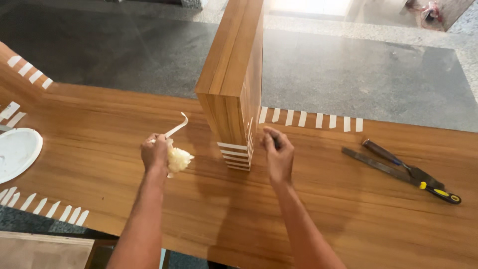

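Both hands work over a wooden board (149,219). Left hand (155,152) is closed around one crumpled wad of peeled tape (178,159) with a loose strip curling up from it. Right hand (278,153) pinches its fingertips together at the taped foot of one upright wooden panel (234,74), which stands between the hands. Right of the right hand lie three tools (403,172); far left sits one white plate (17,152).

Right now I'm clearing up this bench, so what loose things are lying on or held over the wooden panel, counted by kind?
Hand tools at the right edge: 3, a chisel, a flat metal bar and a yellow-tipped tool.
White plate: 1.
Wad of pale tape, in the left hand: 1.
Upright wooden board, by the right hand: 1.
Total: 6.
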